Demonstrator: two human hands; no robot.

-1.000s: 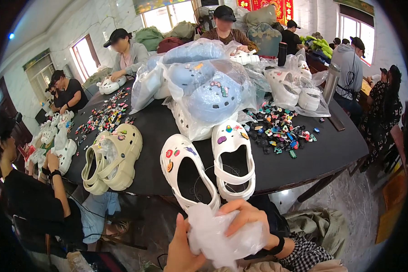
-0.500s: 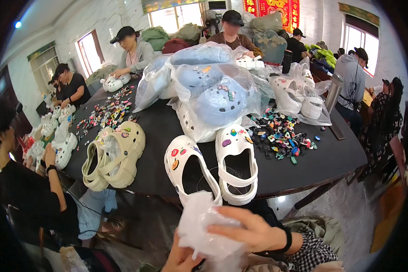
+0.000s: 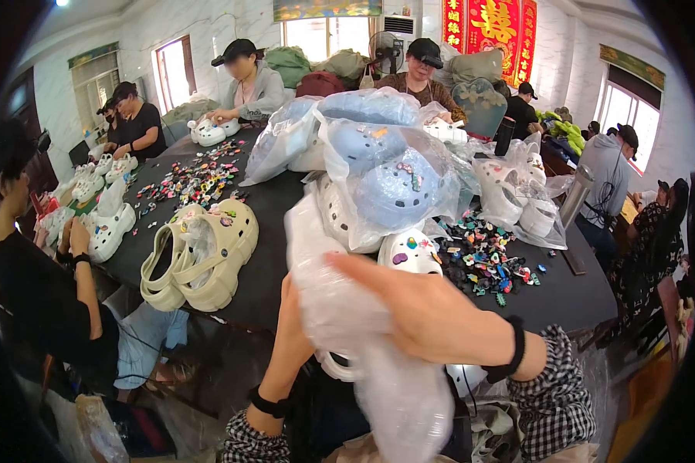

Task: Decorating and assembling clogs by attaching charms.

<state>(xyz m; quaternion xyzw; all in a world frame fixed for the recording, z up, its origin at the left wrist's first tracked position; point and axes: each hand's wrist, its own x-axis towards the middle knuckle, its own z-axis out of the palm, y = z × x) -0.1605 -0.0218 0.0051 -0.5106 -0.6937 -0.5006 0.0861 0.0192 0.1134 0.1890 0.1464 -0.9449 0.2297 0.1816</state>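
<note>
A whitish, see-through plastic bag [image 3: 401, 393] hangs stretched out between my hands, its lower end drooping toward my lap. My right hand [image 3: 440, 312] is closed on it, the index finger lying across its front. At the bag's left side my left hand [image 3: 292, 324] grips it too, its fingers mostly hidden behind the plastic. Behind the bag and hands, at the table's near edge, stand white clogs; the toe of one white clog [image 3: 411, 251] shows its coloured charms, and the rest is largely covered. Motion blurs the bag and the right hand.
Beige clogs [image 3: 216, 247] stand left on the black table [image 3: 274, 212]. Bagged blue clogs [image 3: 398, 181] are piled in the middle. Loose charms [image 3: 486, 255] lie to the right, with bagged white clogs [image 3: 517, 193] beyond. A person [image 3: 46, 301] works close on my left.
Both hands have risen from near my lap to in front of the white clogs. The crumpled plastic bag is now drawn out long and hides most of them. The view has shifted slightly.
</note>
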